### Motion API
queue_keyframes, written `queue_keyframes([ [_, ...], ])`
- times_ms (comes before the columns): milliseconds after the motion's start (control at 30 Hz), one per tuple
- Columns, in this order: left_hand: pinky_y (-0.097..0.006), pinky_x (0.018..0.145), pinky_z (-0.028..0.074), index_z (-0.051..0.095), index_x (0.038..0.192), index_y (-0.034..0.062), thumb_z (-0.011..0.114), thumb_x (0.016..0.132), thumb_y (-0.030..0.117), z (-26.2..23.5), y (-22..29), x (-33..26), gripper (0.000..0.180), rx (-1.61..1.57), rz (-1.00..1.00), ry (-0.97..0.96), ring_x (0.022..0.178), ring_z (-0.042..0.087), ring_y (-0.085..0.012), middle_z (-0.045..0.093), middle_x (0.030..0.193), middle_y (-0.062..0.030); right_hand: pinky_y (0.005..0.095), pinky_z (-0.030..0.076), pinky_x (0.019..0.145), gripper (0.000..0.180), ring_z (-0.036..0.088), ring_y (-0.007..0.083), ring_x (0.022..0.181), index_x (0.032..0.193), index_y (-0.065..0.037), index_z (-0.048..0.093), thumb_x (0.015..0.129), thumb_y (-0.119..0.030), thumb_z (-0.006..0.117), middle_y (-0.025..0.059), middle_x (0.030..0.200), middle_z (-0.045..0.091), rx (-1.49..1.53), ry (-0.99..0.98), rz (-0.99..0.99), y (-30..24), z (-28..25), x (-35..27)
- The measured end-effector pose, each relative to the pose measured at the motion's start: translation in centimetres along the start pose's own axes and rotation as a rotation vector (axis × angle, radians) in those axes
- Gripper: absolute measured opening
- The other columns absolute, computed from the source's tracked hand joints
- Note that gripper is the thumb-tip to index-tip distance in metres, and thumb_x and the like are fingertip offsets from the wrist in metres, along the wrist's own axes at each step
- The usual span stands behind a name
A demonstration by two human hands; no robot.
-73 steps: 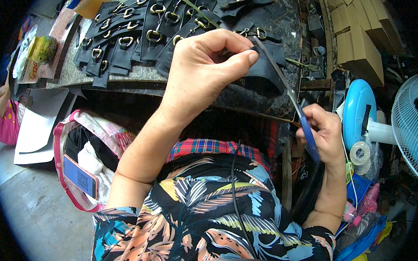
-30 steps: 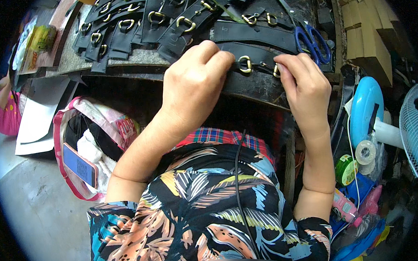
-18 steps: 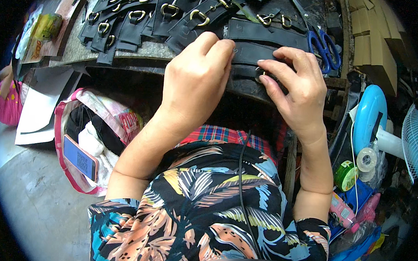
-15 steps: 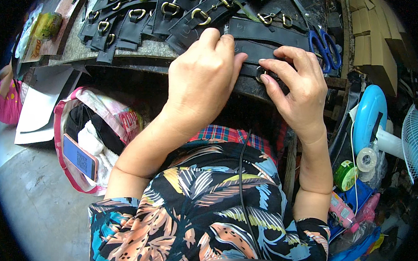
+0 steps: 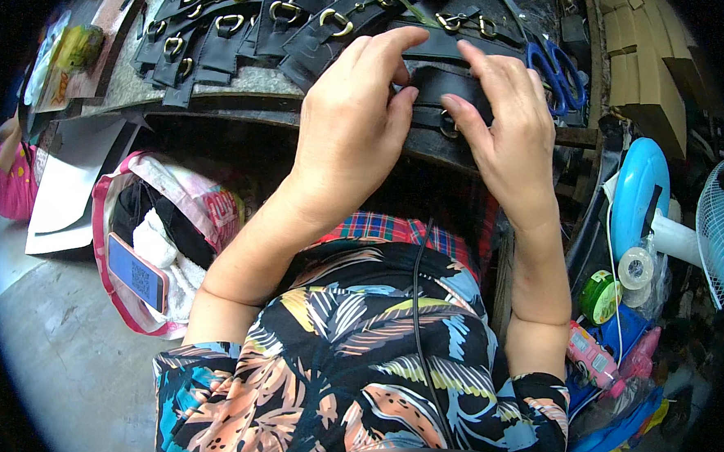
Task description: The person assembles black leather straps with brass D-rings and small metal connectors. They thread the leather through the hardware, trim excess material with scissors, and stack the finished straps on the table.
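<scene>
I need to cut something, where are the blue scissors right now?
In the head view the blue-handled scissors lie on the workbench at upper right, just beyond the right hand, beside the black straps and left of the cardboard boxes.

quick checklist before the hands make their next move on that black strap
1. Both hands on the black strap with the brass ring: ok; left hand and right hand both touch it.
2. Ring visible: not ok; it is mostly hidden under the right fingers.
3. Blue-handled scissors clear of the hands: ok; they lie just right of the right hand.
4. Finished black straps with rings out of the way: ok; rowed to the left.
5. Strap lies flat: cannot tell.
</scene>
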State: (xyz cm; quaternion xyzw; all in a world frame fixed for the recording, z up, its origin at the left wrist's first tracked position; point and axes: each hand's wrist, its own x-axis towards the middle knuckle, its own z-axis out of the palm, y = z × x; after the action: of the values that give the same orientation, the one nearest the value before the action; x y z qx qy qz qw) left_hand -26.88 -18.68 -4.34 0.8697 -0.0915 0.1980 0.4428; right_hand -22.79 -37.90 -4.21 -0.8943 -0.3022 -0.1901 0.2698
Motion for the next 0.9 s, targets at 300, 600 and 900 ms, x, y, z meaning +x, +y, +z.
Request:
queue_keyframes([
  [300, -0.020, 0.073, 0.050, 0.070, 0.129, 0.0003, 0.075, 0.093, 0.003, -1.1, -0.4, 1.1, 0.037, -0.351, -0.257, -0.163, 0.080, 0.060, -0.0050, 0.066, 0.090, 0.0006, 0.0361, 0.051, 0.086, 0.012, 0.065, 0.0236, 0.094, 0.100, -0.006, 0.073, 0.090, -0.012, 0.078, 0.0063, 0.095, 0.071, 0.382, 0.081, 0.103, 1.3, 0.1, 0.6],
  [600, -0.021, 0.057, 0.045, 0.071, 0.105, 0.0011, 0.072, 0.100, 0.019, -0.9, -0.6, 2.2, 0.019, -0.766, -0.481, -0.259, 0.063, 0.057, -0.0051, 0.064, 0.076, 0.0017, 0.0338, 0.050, 0.085, 0.012, 0.068, 0.0203, 0.087, 0.103, -0.006, 0.073, 0.094, -0.012, 0.076, 0.0055, 0.095, 0.074, 0.517, 0.087, 0.218, 1.5, 0.2, 0.2],
  [900, -0.020, 0.051, 0.037, 0.070, 0.109, 0.0056, 0.065, 0.101, 0.023, -1.3, -1.3, 2.5, 0.020, -0.984, -0.597, -0.444, 0.059, 0.051, -0.0038, 0.059, 0.075, 0.0052, 0.0366, 0.044, 0.087, 0.011, 0.065, 0.0220, 0.085, 0.100, -0.010, 0.074, 0.094, -0.019, 0.076, 0.0014, 0.089, 0.072, 0.338, 0.091, 0.136, 1.6, 0.5, 0.5],
])
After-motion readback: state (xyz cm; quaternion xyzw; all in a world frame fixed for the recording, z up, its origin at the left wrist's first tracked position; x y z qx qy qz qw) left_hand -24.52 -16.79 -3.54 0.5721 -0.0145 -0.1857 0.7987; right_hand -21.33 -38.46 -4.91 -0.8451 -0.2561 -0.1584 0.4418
